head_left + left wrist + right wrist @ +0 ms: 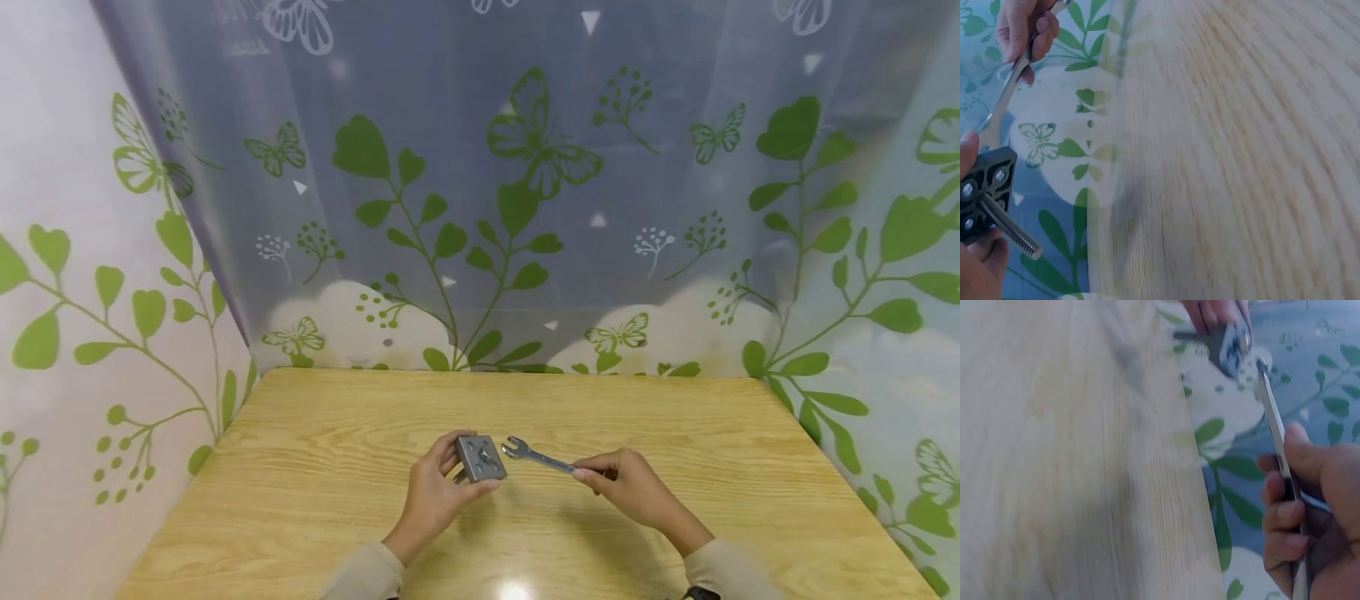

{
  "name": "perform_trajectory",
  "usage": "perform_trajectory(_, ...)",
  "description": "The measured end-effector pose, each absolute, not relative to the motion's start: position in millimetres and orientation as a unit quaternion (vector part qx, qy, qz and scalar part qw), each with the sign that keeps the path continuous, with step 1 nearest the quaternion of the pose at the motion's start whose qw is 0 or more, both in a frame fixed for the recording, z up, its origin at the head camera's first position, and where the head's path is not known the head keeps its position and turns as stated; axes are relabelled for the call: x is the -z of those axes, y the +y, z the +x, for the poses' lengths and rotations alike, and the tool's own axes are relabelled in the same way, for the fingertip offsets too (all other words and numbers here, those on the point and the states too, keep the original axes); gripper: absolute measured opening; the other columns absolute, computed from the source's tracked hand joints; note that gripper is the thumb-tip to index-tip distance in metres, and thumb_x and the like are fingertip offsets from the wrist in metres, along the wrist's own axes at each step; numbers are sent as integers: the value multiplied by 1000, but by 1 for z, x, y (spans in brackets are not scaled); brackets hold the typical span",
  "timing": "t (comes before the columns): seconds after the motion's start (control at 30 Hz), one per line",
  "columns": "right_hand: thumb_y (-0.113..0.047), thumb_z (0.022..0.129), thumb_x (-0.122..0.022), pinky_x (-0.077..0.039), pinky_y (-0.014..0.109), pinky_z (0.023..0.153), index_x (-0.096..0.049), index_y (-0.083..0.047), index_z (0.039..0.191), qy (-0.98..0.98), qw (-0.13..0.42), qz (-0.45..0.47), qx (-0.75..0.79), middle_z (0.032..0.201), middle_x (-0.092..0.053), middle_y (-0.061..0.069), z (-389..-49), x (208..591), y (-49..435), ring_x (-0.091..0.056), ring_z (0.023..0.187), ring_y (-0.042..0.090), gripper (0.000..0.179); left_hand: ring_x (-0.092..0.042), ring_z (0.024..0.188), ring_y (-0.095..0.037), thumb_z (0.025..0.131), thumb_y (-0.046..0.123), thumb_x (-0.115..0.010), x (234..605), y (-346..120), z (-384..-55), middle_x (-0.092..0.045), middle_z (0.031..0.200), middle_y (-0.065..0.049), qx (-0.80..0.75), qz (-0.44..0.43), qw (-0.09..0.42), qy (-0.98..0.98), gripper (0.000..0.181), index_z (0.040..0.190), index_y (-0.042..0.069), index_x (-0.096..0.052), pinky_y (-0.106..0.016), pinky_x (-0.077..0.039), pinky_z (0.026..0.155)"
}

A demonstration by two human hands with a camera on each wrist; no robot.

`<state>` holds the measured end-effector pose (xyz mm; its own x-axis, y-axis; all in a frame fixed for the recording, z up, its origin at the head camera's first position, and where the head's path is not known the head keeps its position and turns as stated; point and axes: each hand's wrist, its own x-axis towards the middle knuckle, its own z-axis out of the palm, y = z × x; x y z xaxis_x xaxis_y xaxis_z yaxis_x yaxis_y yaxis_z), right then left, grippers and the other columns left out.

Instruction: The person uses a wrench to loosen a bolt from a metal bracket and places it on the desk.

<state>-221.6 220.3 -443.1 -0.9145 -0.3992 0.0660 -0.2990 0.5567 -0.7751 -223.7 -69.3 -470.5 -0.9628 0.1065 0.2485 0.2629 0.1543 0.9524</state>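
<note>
My left hand grips a dark grey square plate by its edges, above the table. The plate has round holes near its corners and a bolt head at the centre of its face. From its back a threaded rod sticks out, plain in the left wrist view. My right hand holds a silver wrench by the handle end, fingers curled round it. The wrench's open-ended head points left, a short distance from the plate's face. In the right wrist view the wrench runs up toward the plate.
A wood-grain table lies under both hands. Behind it hangs a curtain printed with green leaves and butterflies, and similar cloth stands along the left and right sides.
</note>
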Motion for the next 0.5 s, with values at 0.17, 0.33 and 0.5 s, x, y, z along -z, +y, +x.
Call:
perform_trajectory(0.17,-30,94,-60,-42,21,47,-69,2,111,879,30,-156,449,73,-63,7,-206,445,202,-47,57,7,37,-54,121,-38,63,9,-88,471,-65,-222,-56,130,-22,644,-107,80,-753,74,128,2,-54,-35,-52,92)
perform_trajectory(0.33,-27,94,-62,-42,20,47,-69,5,108,873,13,-122,472,71,-63,7,-193,448,183,-49,57,9,36,-55,121,-36,63,15,-89,476,-63,-222,-57,130,-19,654,-108,95,-743,73,127,5,-54,-34,-53,90)
perform_trajectory(0.5,-23,93,-63,-45,20,46,-69,6,108,871,6,-103,480,70,-63,7,-184,453,167,-54,57,13,34,-54,120,-38,65,14,-88,477,-60,-223,-56,131,-23,654,-119,117,-738,74,128,1,-52,-35,-53,91)
